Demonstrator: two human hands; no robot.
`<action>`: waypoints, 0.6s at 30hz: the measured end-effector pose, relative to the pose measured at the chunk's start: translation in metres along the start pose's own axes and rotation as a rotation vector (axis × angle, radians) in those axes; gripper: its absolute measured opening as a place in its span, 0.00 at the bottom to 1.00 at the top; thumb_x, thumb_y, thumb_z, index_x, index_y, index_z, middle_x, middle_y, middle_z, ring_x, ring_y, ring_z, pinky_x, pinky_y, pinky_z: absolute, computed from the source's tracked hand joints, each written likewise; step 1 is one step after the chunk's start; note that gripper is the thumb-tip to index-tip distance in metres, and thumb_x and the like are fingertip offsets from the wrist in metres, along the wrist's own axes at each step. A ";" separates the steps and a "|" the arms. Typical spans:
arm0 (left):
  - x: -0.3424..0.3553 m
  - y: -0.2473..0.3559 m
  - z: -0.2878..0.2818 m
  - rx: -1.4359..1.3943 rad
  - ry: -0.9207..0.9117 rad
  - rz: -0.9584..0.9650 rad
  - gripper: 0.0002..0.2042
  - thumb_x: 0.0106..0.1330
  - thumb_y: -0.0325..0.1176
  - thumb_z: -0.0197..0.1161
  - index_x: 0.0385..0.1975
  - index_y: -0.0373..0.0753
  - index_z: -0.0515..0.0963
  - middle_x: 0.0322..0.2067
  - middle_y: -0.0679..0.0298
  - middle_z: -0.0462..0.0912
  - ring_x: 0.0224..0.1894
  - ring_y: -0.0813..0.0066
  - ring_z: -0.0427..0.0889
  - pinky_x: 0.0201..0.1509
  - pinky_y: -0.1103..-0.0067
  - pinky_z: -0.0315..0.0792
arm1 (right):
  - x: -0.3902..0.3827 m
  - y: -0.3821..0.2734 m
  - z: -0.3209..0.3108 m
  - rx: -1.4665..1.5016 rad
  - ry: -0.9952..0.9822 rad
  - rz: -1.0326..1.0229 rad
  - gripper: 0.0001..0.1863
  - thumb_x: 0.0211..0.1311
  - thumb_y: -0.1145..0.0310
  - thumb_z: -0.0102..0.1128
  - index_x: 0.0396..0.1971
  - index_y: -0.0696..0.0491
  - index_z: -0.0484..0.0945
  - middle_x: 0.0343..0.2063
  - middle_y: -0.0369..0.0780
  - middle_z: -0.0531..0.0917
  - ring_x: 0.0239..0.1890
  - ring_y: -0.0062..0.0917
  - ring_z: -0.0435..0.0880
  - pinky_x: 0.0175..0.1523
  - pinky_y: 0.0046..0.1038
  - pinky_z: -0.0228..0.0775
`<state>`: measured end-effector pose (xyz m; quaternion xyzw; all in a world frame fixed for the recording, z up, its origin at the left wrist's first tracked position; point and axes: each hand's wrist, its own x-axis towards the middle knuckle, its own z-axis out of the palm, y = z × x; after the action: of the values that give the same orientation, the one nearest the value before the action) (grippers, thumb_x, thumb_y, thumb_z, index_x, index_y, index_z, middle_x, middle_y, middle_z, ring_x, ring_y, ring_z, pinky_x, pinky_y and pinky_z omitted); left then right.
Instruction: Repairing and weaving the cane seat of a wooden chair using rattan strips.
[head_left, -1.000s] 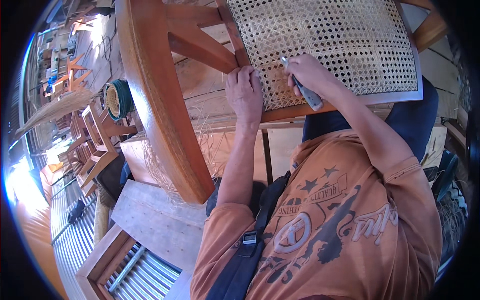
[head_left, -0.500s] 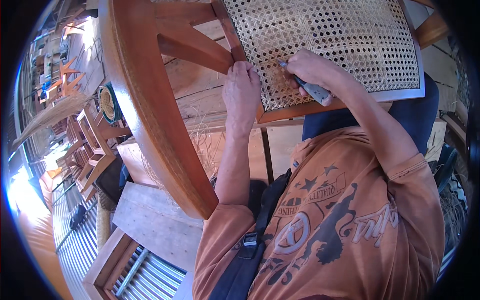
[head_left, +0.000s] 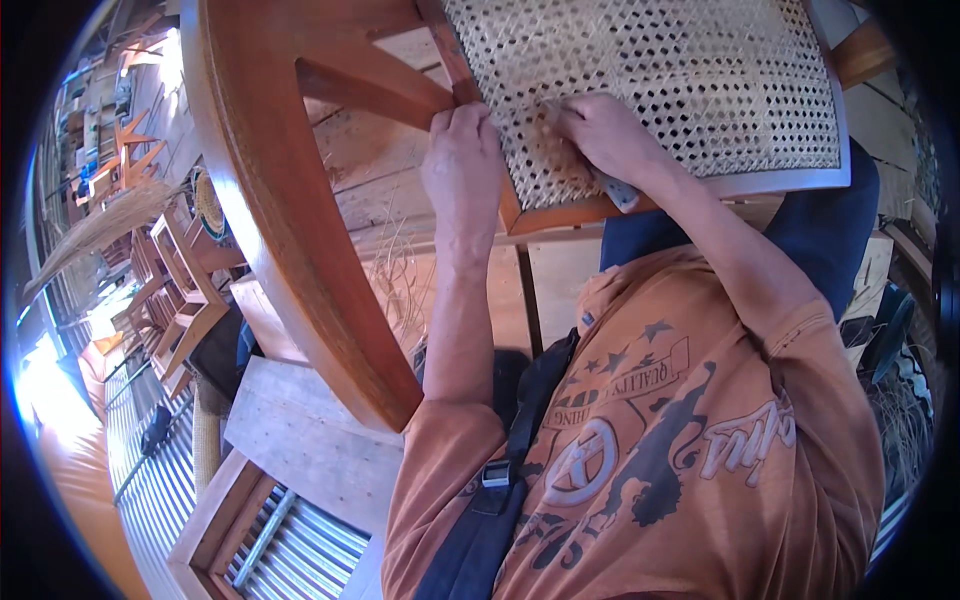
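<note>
A woven cane panel (head_left: 700, 90) with a grid of holes lies in an orange-brown wooden frame (head_left: 510, 215), its right and near edge partly pale silver. My left hand (head_left: 462, 170) has its fingers curled closed at the panel's left rail; whether they hold anything is hidden. My right hand (head_left: 610, 140) is closed round a grey-handled tool (head_left: 620, 192) over the cane, right of my left hand. The tool's tip is blurred and mostly hidden by my fingers.
A large curved wooden chair part (head_left: 250, 200) runs down the left. Beyond it are stacked chair frames (head_left: 185, 300), a coiled roll (head_left: 208, 200), pale fibres (head_left: 120, 215) and a grey board (head_left: 290, 420). Below the panel are my dark-clad legs and wooden planks.
Both hands have shifted up and slightly left, my right hand still holding the tool. The chair and panel also sit a little farther left and higher in the view.
</note>
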<state>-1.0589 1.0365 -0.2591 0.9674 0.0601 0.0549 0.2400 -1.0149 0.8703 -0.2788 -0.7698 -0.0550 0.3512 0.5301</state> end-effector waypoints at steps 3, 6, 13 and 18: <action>-0.002 0.009 0.005 0.034 0.133 0.191 0.07 0.57 0.27 0.55 0.35 0.41 0.76 0.34 0.59 0.76 0.35 0.58 0.77 0.37 0.68 0.73 | -0.004 0.007 -0.002 0.399 -0.127 0.032 0.14 0.63 0.64 0.52 0.23 0.58 0.75 0.12 0.34 0.74 0.11 0.17 0.72 0.18 0.19 0.66; 0.002 0.012 0.027 0.075 0.093 0.310 0.06 0.57 0.30 0.56 0.33 0.41 0.75 0.34 0.61 0.76 0.37 0.63 0.76 0.39 0.71 0.73 | -0.004 0.004 -0.002 0.445 -0.078 0.084 0.13 0.63 0.65 0.52 0.23 0.58 0.76 0.13 0.35 0.74 0.11 0.17 0.72 0.16 0.19 0.65; 0.019 0.050 0.020 0.108 -0.241 -0.020 0.09 0.57 0.35 0.55 0.27 0.34 0.75 0.25 0.55 0.79 0.30 0.60 0.79 0.39 0.70 0.73 | -0.036 0.004 -0.037 0.108 -0.073 0.148 0.14 0.65 0.65 0.47 0.23 0.59 0.72 0.13 0.36 0.74 0.11 0.19 0.73 0.17 0.21 0.66; 0.031 0.035 0.003 -0.057 -0.524 -0.157 0.13 0.57 0.38 0.50 0.30 0.32 0.75 0.23 0.45 0.76 0.28 0.52 0.78 0.35 0.67 0.70 | -0.080 0.026 -0.103 0.386 0.161 0.244 0.10 0.59 0.66 0.48 0.26 0.58 0.73 0.16 0.37 0.75 0.12 0.18 0.73 0.17 0.21 0.65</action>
<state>-1.0246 1.0090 -0.2434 0.9338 0.0695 -0.2142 0.2779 -1.0204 0.7431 -0.2426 -0.6807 0.1490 0.3539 0.6239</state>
